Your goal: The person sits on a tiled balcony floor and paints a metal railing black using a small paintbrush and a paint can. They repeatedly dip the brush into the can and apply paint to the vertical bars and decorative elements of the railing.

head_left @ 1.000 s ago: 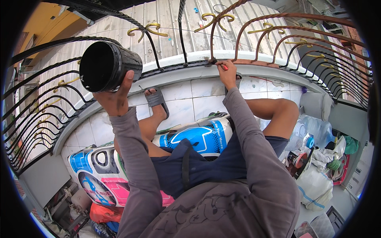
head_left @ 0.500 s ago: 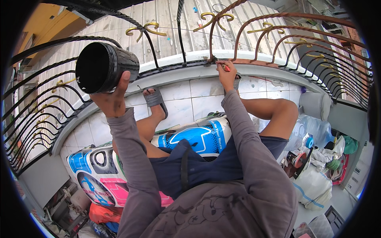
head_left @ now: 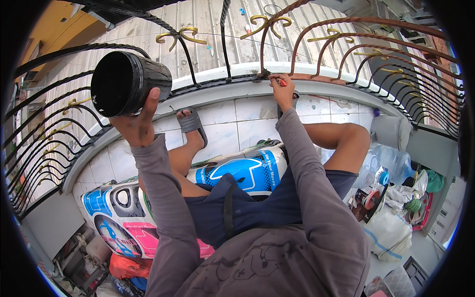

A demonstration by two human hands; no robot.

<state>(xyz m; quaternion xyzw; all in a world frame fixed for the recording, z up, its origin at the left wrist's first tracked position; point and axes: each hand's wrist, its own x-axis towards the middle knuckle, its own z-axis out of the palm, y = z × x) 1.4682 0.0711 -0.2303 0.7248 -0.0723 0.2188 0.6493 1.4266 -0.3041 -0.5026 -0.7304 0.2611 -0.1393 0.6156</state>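
Observation:
My left hand [head_left: 140,119] grips a black tub [head_left: 153,74] from below, its thumb on the side. The tub is tilted, its mouth facing left, and its inside looks black. In my right hand [head_left: 282,91] is a paintbrush with a red handle [head_left: 281,82]. Its dark bristles [head_left: 265,73] touch the bottom rail at the foot of a reddish-brown bar [head_left: 262,52]. Left of the brush the bottom rail [head_left: 213,80] is glossy black; to the right the rail [head_left: 309,76] is reddish-brown.
Black bars with gold scrolls [head_left: 181,36] curve around both sides. I sit on a rolled, printed mat [head_left: 237,175] above white tiles [head_left: 250,132]. Clear water bottles [head_left: 391,161], a grey bucket [head_left: 393,132] and a white sack [head_left: 388,232] stand to the right. An orange bag [head_left: 129,266] lies lower left.
The tub in my left hand has shifted slightly left. My right hand and the brush stay at nearly the same spot on the rail.

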